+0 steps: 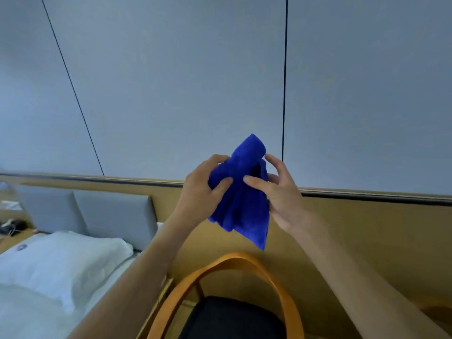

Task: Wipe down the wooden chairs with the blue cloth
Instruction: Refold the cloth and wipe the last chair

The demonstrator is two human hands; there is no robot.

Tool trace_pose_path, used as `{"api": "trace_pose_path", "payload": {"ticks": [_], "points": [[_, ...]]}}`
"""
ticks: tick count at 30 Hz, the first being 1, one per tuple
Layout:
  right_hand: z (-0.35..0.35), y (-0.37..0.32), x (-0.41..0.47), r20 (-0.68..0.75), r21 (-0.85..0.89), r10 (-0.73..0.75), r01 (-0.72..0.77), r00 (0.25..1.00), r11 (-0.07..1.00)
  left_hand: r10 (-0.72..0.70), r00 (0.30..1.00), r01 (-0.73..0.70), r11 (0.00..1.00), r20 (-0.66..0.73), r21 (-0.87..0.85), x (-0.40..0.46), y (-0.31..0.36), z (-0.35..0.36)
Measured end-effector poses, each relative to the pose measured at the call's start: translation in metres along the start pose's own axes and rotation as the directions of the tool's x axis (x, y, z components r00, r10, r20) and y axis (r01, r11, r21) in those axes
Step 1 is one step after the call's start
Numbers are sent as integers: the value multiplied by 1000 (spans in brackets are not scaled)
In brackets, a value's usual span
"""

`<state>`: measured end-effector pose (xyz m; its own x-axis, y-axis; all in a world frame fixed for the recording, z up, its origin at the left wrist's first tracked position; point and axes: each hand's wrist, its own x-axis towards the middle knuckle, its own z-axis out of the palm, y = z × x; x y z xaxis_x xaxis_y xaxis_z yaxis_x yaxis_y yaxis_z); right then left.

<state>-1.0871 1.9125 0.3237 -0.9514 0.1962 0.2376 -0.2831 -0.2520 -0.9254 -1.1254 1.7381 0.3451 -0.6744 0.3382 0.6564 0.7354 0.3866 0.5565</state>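
Note:
A bright blue cloth (241, 196) is bunched up in the air in front of me, its loose corner hanging down. My left hand (200, 189) grips its left side with curled fingers and thumb. My right hand (276, 189) holds the right side, thumb pressing on the front and fingers curved behind it. Below the cloth stands a wooden chair (234, 261) with a curved orange-brown back rail and a dark seat (232, 319). Both hands are well above the chair and do not touch it.
A bed with a white pillow (61, 260) and grey headboard cushions (115, 216) lies at the left. A wooden wall panel (367, 228) runs behind the chair under a grey-blue wall. A side table with small items (11, 227) sits at far left.

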Motion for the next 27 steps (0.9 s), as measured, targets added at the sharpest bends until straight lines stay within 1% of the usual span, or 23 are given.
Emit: {"api": "trace_pose_path", "payload": {"ticks": [2, 3, 4, 6, 8, 9, 11, 13, 16, 18, 20, 21, 22, 23, 24, 25, 26, 27], "points": [[8, -21, 2, 16, 106, 13, -15, 1000, 994, 23, 997, -19, 999, -67, 48, 18, 21, -19], [11, -32, 3, 52, 184, 28, -37, 998, 982, 36, 997, -30, 995, -65, 92, 26, 29, -26], [15, -43, 3, 100, 249, 33, -57, 994, 967, 64, 997, -58, 985, -32, 162, 31, 36, -32], [21, -59, 4, 189, 322, 37, -98, 981, 942, 104, 988, -131, 952, 113, 276, 36, 49, -37], [24, -66, 7, 204, 342, 51, -120, 978, 932, 81, 961, -165, 935, 263, 314, 33, 57, -37], [24, -67, 10, 181, 332, 45, -104, 982, 938, 75, 955, -174, 926, 287, 337, 32, 60, -38], [23, -67, 15, 108, 315, 20, -53, 994, 948, 68, 966, -159, 916, 249, 368, 29, 61, -44], [24, -68, 20, 67, 303, 14, -34, 998, 952, 61, 975, -133, 930, 214, 342, 22, 62, -46], [27, -69, 24, 118, 340, 40, -78, 992, 937, 51, 982, -100, 958, 184, 267, 10, 66, -36], [26, -69, 27, 160, 344, 34, -88, 986, 935, 43, 992, -73, 962, 120, 262, 9, 69, -32], [18, -70, 32, 176, 335, -9, -51, 984, 941, 24, 999, -33, 972, 42, 231, 17, 75, -38], [11, -72, 34, 183, 306, -34, -25, 982, 952, -6, 1000, 9, 980, -14, 197, 24, 78, -43], [3, -74, 35, 198, 236, -60, 12, 978, 972, -51, 996, 63, 986, -79, 151, 32, 82, -49], [-6, -77, 36, 223, 92, -77, 57, 972, 994, -103, 985, 117, 988, -137, 98, 40, 86, -55], [-15, -80, 37, 256, -149, -72, 113, 964, 982, -150, 973, 160, 986, -174, 44, 48, 90, -59], [-23, -83, 40, 293, -442, -54, 185, 955, 878, -179, 965, 183, 983, -193, 3, 55, 94, -63], [-30, -84, 44, 321, -667, -37, 254, 946, 700, -188, 962, 187, 982, -198, -24, 61, 97, -65], [-34, -84, 48, 339, -771, -33, 298, 940, 563, -187, 964, 183, 982, -190, -43, 66, 100, -66]]}}
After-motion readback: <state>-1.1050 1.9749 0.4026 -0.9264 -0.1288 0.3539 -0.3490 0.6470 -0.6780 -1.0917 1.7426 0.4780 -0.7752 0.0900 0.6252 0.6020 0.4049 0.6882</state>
